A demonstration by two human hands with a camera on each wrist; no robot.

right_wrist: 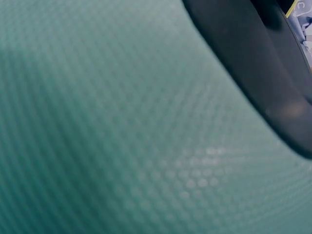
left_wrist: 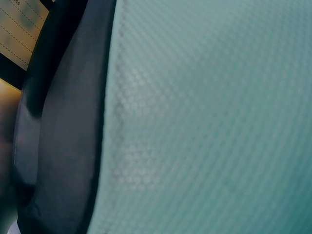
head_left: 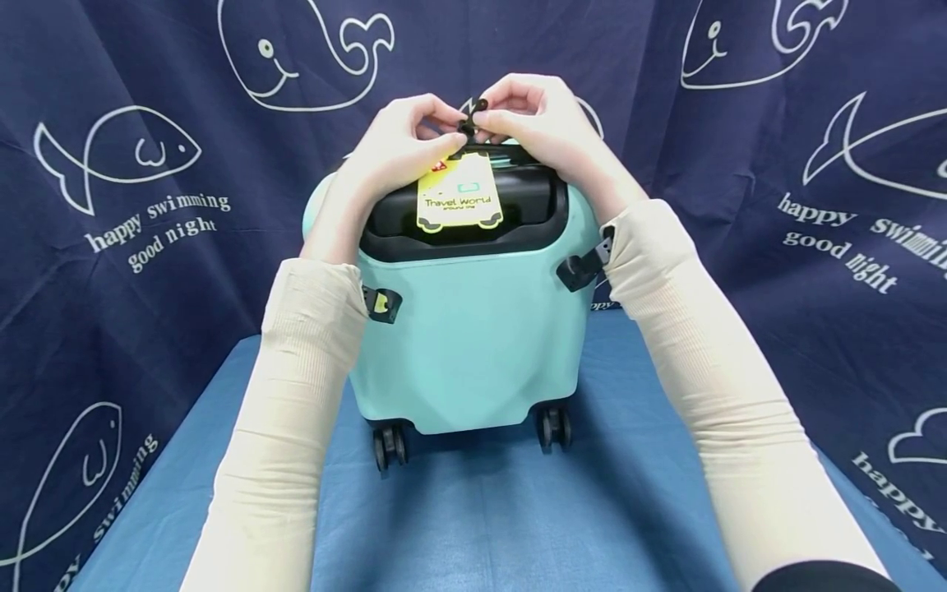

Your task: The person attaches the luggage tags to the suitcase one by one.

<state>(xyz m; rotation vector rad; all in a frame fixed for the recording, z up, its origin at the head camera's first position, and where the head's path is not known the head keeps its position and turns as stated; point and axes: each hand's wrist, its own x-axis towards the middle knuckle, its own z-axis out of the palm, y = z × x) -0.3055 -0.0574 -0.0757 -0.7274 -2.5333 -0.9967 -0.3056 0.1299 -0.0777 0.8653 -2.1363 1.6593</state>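
A mint-green suitcase point(head_left: 466, 337) stands upright on black wheels, with a black recessed panel point(head_left: 518, 234) at its top. A yellow luggage tag point(head_left: 460, 193) printed "Travel World" hangs in front of that panel by a black strap point(head_left: 469, 123). My left hand point(head_left: 407, 140) pinches the strap from the left, just above the tag. From the other side my right hand point(head_left: 536, 119) pinches the strap's upper end between thumb and fingers. Both wrist views are filled by the suitcase's textured shell point(left_wrist: 209, 117) and black trim point(right_wrist: 243, 53); neither shows the fingers at work.
The suitcase stands on a blue cloth-covered table point(head_left: 473, 518). Behind and at both sides hangs a navy curtain point(head_left: 148, 66) with white fish and whale drawings. Black wrist camera mounts point(head_left: 580, 270) sit close to the suitcase's front.
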